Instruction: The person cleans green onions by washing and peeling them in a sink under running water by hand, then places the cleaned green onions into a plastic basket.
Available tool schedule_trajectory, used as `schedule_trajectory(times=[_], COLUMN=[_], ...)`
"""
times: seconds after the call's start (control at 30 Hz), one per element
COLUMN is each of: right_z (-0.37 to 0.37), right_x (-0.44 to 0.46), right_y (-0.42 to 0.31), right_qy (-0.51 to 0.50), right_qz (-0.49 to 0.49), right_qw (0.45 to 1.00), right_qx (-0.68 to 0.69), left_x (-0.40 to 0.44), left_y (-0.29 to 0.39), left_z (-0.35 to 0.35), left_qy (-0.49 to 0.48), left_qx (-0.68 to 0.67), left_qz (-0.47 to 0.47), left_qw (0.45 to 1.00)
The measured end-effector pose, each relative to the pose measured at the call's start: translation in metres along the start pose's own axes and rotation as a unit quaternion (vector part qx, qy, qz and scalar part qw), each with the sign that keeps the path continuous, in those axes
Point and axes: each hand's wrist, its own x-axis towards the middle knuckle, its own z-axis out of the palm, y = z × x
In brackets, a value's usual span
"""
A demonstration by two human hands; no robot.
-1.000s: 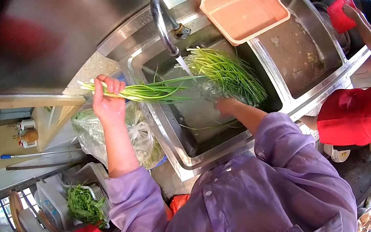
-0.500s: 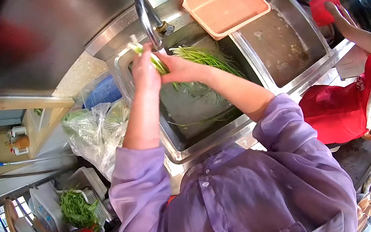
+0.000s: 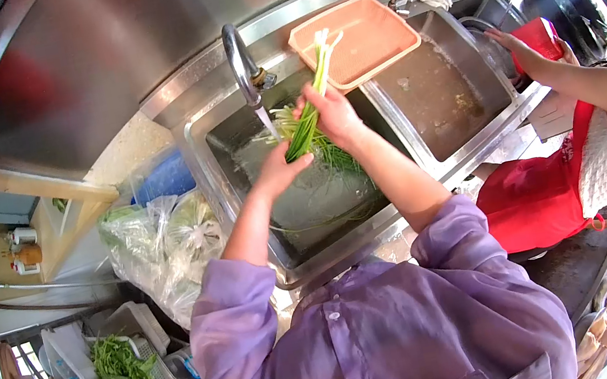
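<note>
My right hand point(image 3: 335, 115) is closed around a bunch of spring onions point(image 3: 322, 64), held over the left sink basin point(image 3: 306, 250) with the white ends pointing up and away. Lower on the same bunch, my left hand point(image 3: 276, 171) has its thumb and fingers around the green leaves. More spring onions point(image 3: 338, 155) lie in the water under my hands, partly hidden by them. Water runs from the faucet point(image 3: 240, 62) just left of the bunch.
An orange plastic basket point(image 3: 366, 36) rests across the back of the sinks, beside a second basin point(image 3: 439, 84) of murky water. At right, a co-worker in a red apron point(image 3: 533, 202) holds a red container point(image 3: 535, 43). Plastic bags of vegetables point(image 3: 159, 247) stand at left, above leafy greens point(image 3: 124, 371).
The bunch of spring onions has moved right, from beside the faucet to before the orange basket, now in my right hand. My left hand has dropped lower. The co-worker's red container has shifted.
</note>
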Motion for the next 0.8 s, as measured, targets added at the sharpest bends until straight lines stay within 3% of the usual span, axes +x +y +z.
schedule_trajectory(times=[0.03, 0.1, 0.13, 0.2, 0.3, 0.4, 0.5, 0.63, 0.7, 0.77, 0.8], right_z=[0.0, 0.007, 0.008, 0.008, 0.019, 0.019, -0.008, -0.082, -0.127, -0.136, -0.139], right_x=[0.004, 0.005, 0.01, 0.024, 0.043, 0.082, 0.139, 0.19, 0.205, 0.202, 0.2], right_y=[-0.019, -0.074, -0.103, -0.159, -0.214, -0.215, -0.186, -0.151, -0.142, -0.147, -0.153], right_qy=[0.01, 0.018, 0.052, 0.01, -0.044, 0.001, 0.115, 0.187, 0.178, 0.262, 0.196], right_qz=[-0.029, -0.117, -0.101, -0.122, -0.072, 0.007, 0.108, 0.188, 0.164, 0.176, 0.2], right_qw=[0.998, 0.979, 0.966, 0.944, 0.919, 0.906, 0.938, 0.959, 0.97, 0.949, 0.96], right_qx=[-0.06, -0.169, -0.231, -0.307, -0.385, -0.424, -0.307, -0.1, -0.031, 0.009, -0.008], left_x=[0.004, 0.004, 0.009, 0.009, 0.008, 0.001, -0.002, -0.013, -0.022, -0.032, -0.036], left_y=[-0.014, -0.021, -0.036, -0.048, -0.063, -0.062, -0.078, -0.094, -0.109, -0.119, -0.126], left_z=[0.01, 0.025, 0.034, 0.046, 0.053, 0.052, 0.05, 0.042, 0.039, 0.034, 0.033], left_qy=[0.039, 0.015, -0.006, -0.067, -0.115, -0.062, -0.035, -0.016, 0.002, 0.003, 0.007], left_qx=[0.031, 0.024, 0.016, -0.037, -0.11, -0.087, -0.108, -0.125, -0.152, -0.124, -0.162], left_qz=[0.009, 0.015, 0.035, 0.043, 0.004, -0.021, -0.013, -0.05, -0.069, -0.076, -0.097], left_qw=[0.999, 0.999, 0.999, 0.996, 0.987, 0.994, 0.993, 0.991, 0.986, 0.989, 0.982])
